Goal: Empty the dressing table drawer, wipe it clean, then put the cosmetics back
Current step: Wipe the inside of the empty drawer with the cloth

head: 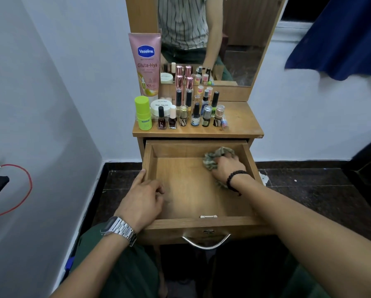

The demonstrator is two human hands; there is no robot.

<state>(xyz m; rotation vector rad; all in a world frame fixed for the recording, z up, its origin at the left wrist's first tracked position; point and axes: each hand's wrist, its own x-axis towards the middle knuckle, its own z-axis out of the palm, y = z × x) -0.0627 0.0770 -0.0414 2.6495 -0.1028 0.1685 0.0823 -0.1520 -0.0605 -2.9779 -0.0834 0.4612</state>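
Left hand (pixel 144 195) nearest, silver watch (pixel 120 230) on wrist, fingers loosely curled, resting on drawer's left wall, grip holding nothing. Drawer (pixel 198 222) pulled out from desk (pixel 242 123), wooden floor bare. Right hand (pixel 225 166), bead bracelet on wrist, at drawer's far right corner, grip closed around crumpled cloth (pixel 214 159) pressed to drawer floor. Beyond drawer, on desk top: nail polish bottles (pixel 196 115), green bottle (pixel 143 112), pink Vaseline tube (pixel 147 63), mirror (pixel 240 39) behind.
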